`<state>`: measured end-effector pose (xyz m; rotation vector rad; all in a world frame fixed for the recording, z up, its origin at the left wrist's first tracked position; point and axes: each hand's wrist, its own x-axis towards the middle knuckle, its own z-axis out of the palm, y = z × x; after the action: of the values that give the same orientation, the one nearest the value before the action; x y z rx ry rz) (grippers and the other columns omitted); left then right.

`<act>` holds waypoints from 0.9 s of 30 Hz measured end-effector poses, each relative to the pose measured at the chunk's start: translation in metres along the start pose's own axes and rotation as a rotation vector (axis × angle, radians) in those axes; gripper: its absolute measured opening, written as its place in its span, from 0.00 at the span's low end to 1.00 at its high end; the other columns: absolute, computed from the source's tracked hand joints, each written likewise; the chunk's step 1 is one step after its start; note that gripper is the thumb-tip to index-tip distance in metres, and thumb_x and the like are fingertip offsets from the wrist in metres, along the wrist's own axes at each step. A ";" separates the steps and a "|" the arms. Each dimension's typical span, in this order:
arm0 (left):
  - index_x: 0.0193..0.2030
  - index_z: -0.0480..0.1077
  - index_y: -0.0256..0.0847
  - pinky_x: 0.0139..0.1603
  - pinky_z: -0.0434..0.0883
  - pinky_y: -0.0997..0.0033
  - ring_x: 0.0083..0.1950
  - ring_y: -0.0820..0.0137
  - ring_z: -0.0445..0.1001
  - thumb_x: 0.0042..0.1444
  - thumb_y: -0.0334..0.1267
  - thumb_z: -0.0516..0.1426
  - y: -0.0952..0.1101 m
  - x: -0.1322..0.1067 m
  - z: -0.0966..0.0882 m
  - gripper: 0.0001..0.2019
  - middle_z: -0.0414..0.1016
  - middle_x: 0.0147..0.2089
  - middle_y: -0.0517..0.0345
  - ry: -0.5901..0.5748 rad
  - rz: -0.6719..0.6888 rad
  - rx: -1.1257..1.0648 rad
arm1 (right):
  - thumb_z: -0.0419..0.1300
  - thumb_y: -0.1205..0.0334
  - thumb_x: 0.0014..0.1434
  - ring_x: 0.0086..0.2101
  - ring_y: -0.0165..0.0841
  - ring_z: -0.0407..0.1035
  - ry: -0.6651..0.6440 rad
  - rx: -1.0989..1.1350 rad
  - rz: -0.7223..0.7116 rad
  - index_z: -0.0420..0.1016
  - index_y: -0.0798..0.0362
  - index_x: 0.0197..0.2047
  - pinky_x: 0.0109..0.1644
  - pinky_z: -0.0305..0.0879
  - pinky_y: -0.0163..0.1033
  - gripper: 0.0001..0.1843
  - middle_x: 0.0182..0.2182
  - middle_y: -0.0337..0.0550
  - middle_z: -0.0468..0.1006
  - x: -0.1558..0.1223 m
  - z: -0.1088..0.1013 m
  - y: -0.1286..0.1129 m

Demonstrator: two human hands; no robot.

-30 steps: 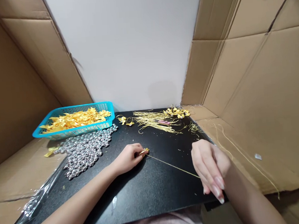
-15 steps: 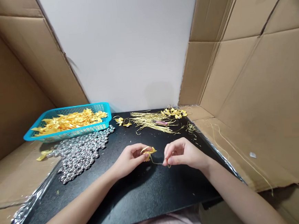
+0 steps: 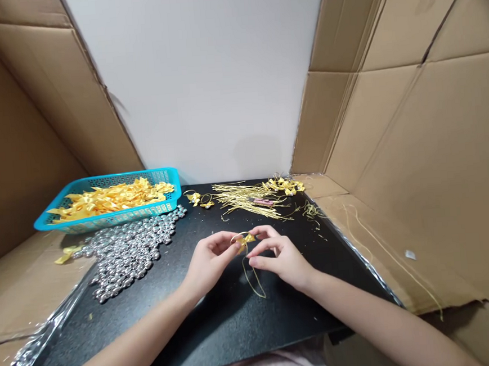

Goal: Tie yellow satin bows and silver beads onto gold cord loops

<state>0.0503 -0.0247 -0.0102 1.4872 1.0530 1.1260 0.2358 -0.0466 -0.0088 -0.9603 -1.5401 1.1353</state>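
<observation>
Over the middle of the black table [image 3: 222, 326], my left hand [image 3: 214, 261] pinches a small yellow ribbon bow [image 3: 244, 241] between thumb and fingers. Close on its right, my right hand [image 3: 279, 256] has its fingers bent around a thin gold cord [image 3: 255, 286]. The cord runs from the bow and hangs in a loop below my right fingertips. My right index finger reaches up to the bow's right side; whether it touches the ribbon I cannot tell.
A blue basket [image 3: 103, 221] of yellow bows stands at the left, with silver beads [image 3: 127, 251] in front. Cut gold cords [image 3: 246, 198], a pink tool [image 3: 264, 202] and bows with cords [image 3: 289, 185] lie at the back. Cardboard walls [image 3: 437, 151] flank the table.
My right hand has moved left, up to the bow. The cord, stretched between the hands before, now hangs down in a loop.
</observation>
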 end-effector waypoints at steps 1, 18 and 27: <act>0.34 0.75 0.38 0.40 0.76 0.67 0.37 0.63 0.79 0.47 0.45 0.64 0.000 -0.001 0.002 0.13 0.82 0.35 0.53 -0.009 -0.009 -0.009 | 0.72 0.52 0.42 0.55 0.41 0.62 0.039 -0.008 0.001 0.83 0.47 0.28 0.63 0.50 0.50 0.11 0.51 0.44 0.69 0.001 0.002 0.003; 0.30 0.73 0.39 0.39 0.75 0.71 0.33 0.69 0.77 0.43 0.41 0.68 -0.002 -0.007 0.010 0.11 0.79 0.31 0.59 -0.004 -0.001 -0.108 | 0.73 0.52 0.38 0.41 0.39 0.73 0.156 0.320 0.130 0.83 0.50 0.27 0.49 0.69 0.47 0.13 0.37 0.46 0.80 0.010 0.014 0.005; 0.30 0.74 0.38 0.42 0.75 0.67 0.33 0.68 0.77 0.40 0.41 0.69 -0.003 -0.006 0.011 0.13 0.79 0.31 0.57 0.016 -0.040 -0.145 | 0.74 0.56 0.39 0.46 0.39 0.71 0.150 0.346 0.082 0.83 0.50 0.26 0.49 0.70 0.43 0.10 0.43 0.46 0.78 0.008 0.014 0.005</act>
<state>0.0591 -0.0320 -0.0150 1.3399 0.9860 1.1626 0.2205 -0.0405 -0.0133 -0.8564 -1.1464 1.3051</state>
